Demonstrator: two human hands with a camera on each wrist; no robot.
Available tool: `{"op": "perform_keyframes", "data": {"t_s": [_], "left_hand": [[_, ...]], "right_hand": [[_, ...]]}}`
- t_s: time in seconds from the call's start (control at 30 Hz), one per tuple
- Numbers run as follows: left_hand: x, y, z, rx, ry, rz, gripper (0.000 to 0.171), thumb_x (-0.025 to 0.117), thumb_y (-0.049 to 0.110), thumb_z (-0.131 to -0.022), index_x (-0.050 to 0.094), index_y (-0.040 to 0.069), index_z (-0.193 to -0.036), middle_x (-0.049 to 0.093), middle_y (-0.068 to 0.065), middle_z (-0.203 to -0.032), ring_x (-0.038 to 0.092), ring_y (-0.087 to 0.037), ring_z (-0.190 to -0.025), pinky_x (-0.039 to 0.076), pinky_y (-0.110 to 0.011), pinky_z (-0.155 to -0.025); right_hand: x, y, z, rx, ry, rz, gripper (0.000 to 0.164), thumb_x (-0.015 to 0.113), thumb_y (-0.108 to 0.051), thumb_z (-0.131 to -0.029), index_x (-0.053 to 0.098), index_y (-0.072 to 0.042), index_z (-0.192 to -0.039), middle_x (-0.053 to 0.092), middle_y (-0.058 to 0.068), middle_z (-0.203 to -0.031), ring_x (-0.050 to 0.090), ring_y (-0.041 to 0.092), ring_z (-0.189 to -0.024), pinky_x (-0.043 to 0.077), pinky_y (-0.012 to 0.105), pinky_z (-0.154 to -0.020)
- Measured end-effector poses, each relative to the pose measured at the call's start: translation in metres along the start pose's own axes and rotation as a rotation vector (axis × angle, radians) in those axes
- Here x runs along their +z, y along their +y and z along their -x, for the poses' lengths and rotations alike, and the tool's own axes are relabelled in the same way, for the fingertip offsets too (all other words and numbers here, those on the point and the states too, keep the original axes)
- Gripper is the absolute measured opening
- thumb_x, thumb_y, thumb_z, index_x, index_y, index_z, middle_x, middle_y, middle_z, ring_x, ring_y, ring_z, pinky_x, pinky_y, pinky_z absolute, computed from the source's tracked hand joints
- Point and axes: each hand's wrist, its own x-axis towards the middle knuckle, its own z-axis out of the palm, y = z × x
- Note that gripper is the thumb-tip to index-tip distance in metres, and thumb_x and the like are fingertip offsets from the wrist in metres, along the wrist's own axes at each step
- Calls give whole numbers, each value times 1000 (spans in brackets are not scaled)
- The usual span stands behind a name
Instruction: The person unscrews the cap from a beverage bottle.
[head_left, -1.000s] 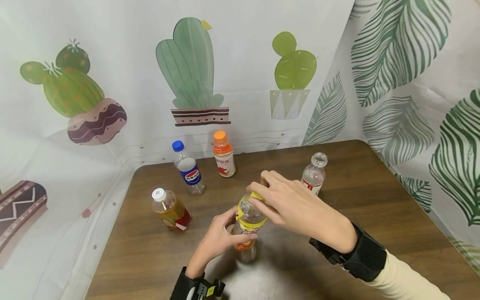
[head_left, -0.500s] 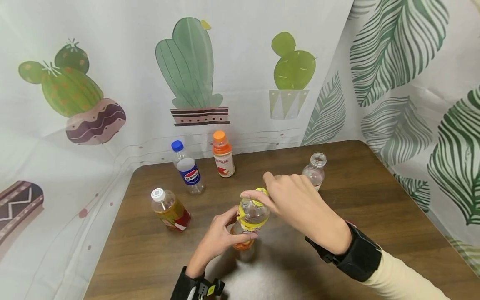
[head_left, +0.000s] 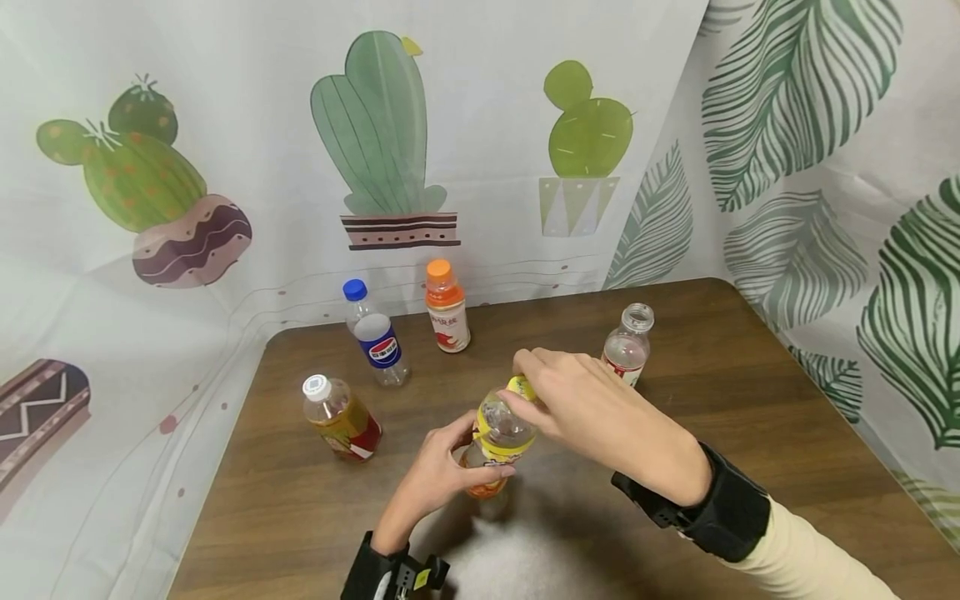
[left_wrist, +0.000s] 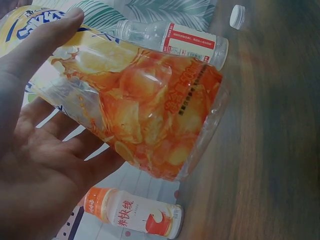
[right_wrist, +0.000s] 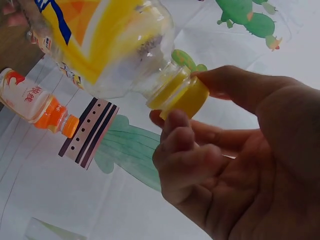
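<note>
Tilted over the table, a clear plastic drink bottle point(head_left: 508, 423) with a yellow and orange label is gripped by my left hand point(head_left: 438, 477). The left wrist view shows the thumb across the label point(left_wrist: 145, 100) and the fingers on the other side. My right hand point(head_left: 581, 400) pinches the bottle's yellow cap point(right_wrist: 189, 99) between thumb and fingers. A yellow ring point(right_wrist: 169, 89) circles the neck just below the cap, with a narrow pale strip between them. Behind the right hand stands an uncapped clear bottle point(head_left: 627, 346) with a red and white label.
On the wooden table point(head_left: 735, 400) stand a white-capped bottle point(head_left: 343, 421), a blue-capped Pepsi bottle point(head_left: 379, 343) and an orange-capped bottle point(head_left: 448, 315). A loose white cap point(left_wrist: 238, 17) lies near the uncapped bottle. Patterned cloth point(head_left: 495, 150) hangs behind the table.
My right hand has turned at the cap, rolling over it and back, with the fingers regripping. The left hand and bottle stay almost in place.
</note>
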Motion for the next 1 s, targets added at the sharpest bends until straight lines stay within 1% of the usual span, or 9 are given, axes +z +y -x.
{"op": "perform_keyframes", "data": {"t_s": [0.13,0.2,0.27,0.4,0.53,0.6,0.67,0.87,1.0], "left_hand": [[0,0,0,-4,-3,1,54,84,32,-80,59,29,-128,68,9,-118,64,-11,-109,52,-41,-100],[0,0,1,-3,-2,1,53,83,32,-81,59,28,-127,68,9,-117,65,-10,-107,52,-41,-98],[0,0,1,-3,-2,2,52,83,32,-81,59,28,-127,69,9,-116,65,-10,-105,53,-42,-97],[0,-1,1,-9,2,11,51,84,30,-80,60,27,-125,69,8,-115,65,-11,-105,53,-48,-96],[-2,-2,2,-8,4,19,54,84,28,-80,59,27,-128,69,8,-118,64,-12,-108,52,-46,-97],[-2,-1,2,-5,0,19,55,84,28,-80,59,27,-129,68,8,-120,64,-12,-110,52,-43,-98],[-3,-1,2,-2,-5,20,56,84,28,-80,58,27,-130,68,8,-120,64,-12,-111,52,-40,-98],[-4,1,3,-1,-23,25,56,83,28,-82,57,29,-132,67,9,-122,63,-11,-112,51,-37,-98],[-5,1,3,-4,-24,27,56,83,27,-82,57,28,-132,67,8,-122,63,-13,-112,51,-39,-99]], "right_hand": [[-2,1,1,-45,3,2,12,63,-22,-92,56,-13,-89,44,-6,-74,40,6,-60,33,18,-50],[-3,1,2,-57,-6,1,9,63,-22,-91,58,-15,-95,44,-6,-78,41,7,-64,34,18,-51],[-4,1,3,-65,-22,-12,12,63,-20,-90,60,-15,-100,45,-5,-82,41,7,-68,35,17,-52],[-6,4,3,-89,-60,-58,21,65,-20,-89,61,-17,-110,47,-4,-89,43,7,-75,39,17,-56],[-8,9,4,-166,-59,-134,23,67,-15,-92,63,-16,-115,51,-3,-96,49,7,-83,47,18,-65],[-9,12,4,-209,-56,-173,26,68,-10,-92,64,-15,-116,53,-2,-100,52,7,-88,50,20,-72],[-11,14,4,-232,-67,-213,28,68,-7,-91,64,-15,-118,55,-2,-104,54,8,-92,51,22,-77],[-15,17,3,-233,-122,-249,31,65,-5,-92,63,-18,-120,55,-3,-110,54,7,-98,51,24,-82],[-14,18,3,-239,-124,-248,33,64,-4,-92,63,-19,-122,55,-3,-110,54,7,-98,51,23,-81]]}}
